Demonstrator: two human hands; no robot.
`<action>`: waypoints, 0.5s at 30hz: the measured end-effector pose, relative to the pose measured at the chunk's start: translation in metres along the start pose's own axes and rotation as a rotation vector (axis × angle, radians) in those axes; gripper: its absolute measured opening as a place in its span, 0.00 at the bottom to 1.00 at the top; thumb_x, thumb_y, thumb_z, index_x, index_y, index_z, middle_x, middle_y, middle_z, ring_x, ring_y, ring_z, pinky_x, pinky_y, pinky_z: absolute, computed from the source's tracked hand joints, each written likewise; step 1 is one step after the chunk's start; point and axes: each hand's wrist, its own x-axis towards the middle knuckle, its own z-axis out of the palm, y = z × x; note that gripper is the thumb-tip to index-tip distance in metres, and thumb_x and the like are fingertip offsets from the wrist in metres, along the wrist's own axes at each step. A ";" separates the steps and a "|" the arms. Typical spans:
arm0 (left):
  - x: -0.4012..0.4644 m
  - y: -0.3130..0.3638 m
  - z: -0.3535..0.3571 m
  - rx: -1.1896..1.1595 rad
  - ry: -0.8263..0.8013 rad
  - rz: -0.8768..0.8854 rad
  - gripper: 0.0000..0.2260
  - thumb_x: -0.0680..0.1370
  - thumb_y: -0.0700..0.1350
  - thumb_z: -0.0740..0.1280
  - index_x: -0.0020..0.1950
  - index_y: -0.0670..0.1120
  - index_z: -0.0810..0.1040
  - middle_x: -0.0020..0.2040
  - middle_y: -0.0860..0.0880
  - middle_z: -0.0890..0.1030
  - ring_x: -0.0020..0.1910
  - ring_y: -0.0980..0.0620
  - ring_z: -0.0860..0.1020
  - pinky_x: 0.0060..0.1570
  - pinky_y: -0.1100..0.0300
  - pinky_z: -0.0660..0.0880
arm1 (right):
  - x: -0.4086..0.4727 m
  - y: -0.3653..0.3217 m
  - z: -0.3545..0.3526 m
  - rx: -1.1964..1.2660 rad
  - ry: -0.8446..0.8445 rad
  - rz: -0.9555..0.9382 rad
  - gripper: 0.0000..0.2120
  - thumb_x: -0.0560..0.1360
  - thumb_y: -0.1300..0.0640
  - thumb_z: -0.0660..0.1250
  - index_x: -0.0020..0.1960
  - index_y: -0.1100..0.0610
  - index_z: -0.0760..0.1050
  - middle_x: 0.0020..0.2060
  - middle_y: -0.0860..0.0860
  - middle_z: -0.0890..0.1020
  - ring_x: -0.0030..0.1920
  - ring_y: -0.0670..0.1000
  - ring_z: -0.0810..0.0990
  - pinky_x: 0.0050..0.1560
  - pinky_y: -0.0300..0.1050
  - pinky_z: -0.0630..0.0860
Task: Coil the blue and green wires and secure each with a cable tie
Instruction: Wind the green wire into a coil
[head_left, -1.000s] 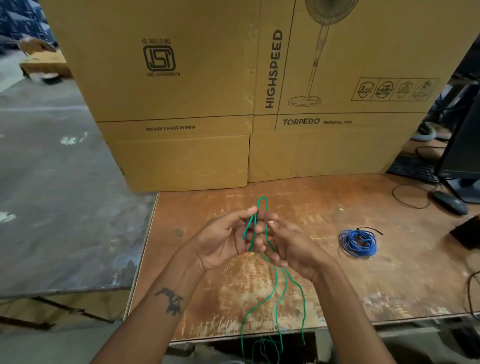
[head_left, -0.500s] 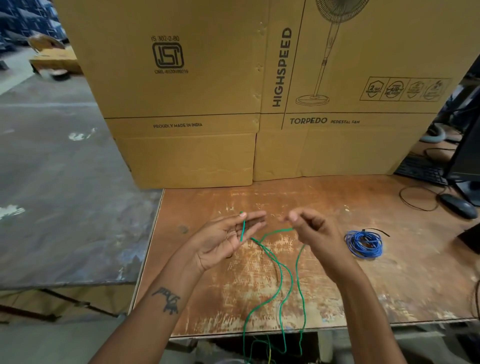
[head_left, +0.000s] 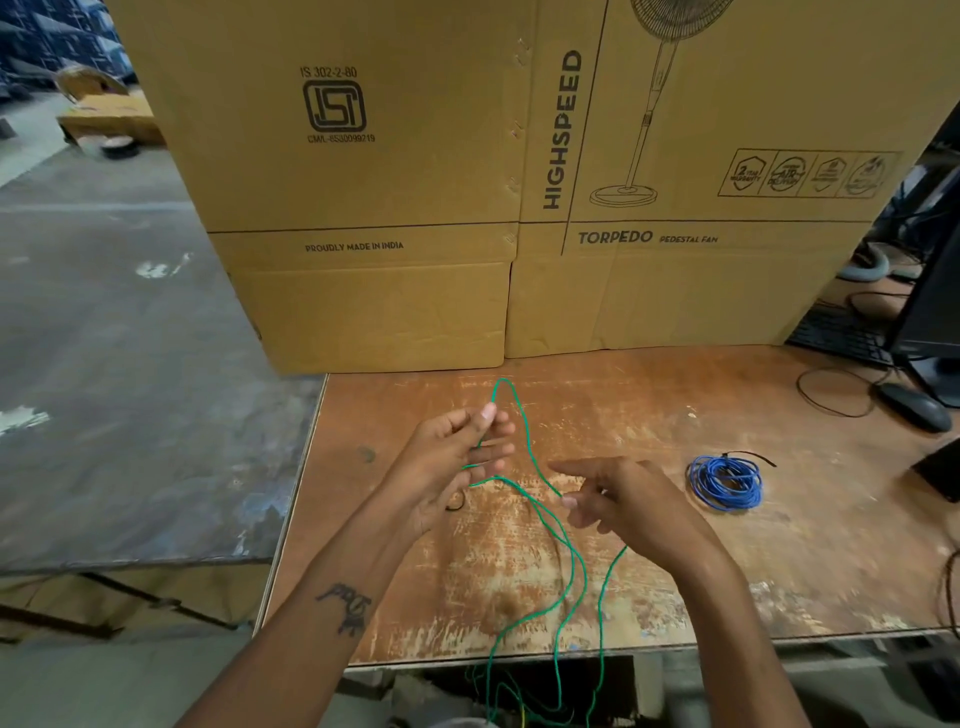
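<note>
My left hand (head_left: 447, 462) pinches the green wire (head_left: 524, 441) between thumb and fingertips, a narrow loop standing up above them; my right hand (head_left: 618, 499) is half open, fingers loosely spread, the wire running past its fingertips, can't tell if it's actually nipped there. From the hands several green strands trail across the tabletop (head_left: 675, 587) and drop over the near edge into a loose tangle below. Judgement: wire is light, thin, springy, holds soft bends but will want to unwind, so loops need a constant pinch at one crossing point; slick insulation, so feed it through the right fingers rather than grab. The hanging part may snag on the near edge or knot as it comes up, pull slowly. Blue wire (head_left: 726, 482) sits coiled on the tabletop to the right, near my right hand but apart from it, a dark cable tie (head_left: 748, 457) tail sticking out, looks done. Room: bare wood in front and right of the hands; cardboard boxes (head_left: 467, 182) wall off the back, mouse (head_left: 914, 406) and keyboard (head_left: 836, 332) far right, tabletop's left edge close beside my left hand.
</note>
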 end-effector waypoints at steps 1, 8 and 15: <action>0.000 -0.002 0.002 0.019 0.044 0.034 0.09 0.83 0.50 0.68 0.51 0.46 0.84 0.44 0.50 0.86 0.43 0.52 0.86 0.44 0.60 0.81 | 0.003 0.003 0.005 0.026 0.051 0.013 0.16 0.82 0.60 0.72 0.68 0.48 0.83 0.35 0.47 0.88 0.36 0.44 0.87 0.39 0.42 0.83; -0.002 -0.001 0.014 0.042 0.055 0.242 0.08 0.84 0.45 0.66 0.51 0.42 0.82 0.40 0.47 0.87 0.38 0.52 0.86 0.40 0.62 0.81 | 0.015 -0.004 0.037 0.025 0.304 0.038 0.13 0.86 0.54 0.67 0.68 0.47 0.83 0.48 0.42 0.89 0.56 0.49 0.86 0.52 0.43 0.76; 0.005 0.016 0.023 -0.171 -0.084 0.337 0.09 0.86 0.39 0.61 0.64 0.40 0.78 0.55 0.43 0.87 0.54 0.45 0.87 0.57 0.54 0.83 | -0.008 -0.028 0.042 -0.337 0.155 -0.064 0.16 0.87 0.36 0.53 0.70 0.33 0.73 0.37 0.38 0.86 0.45 0.43 0.86 0.45 0.45 0.80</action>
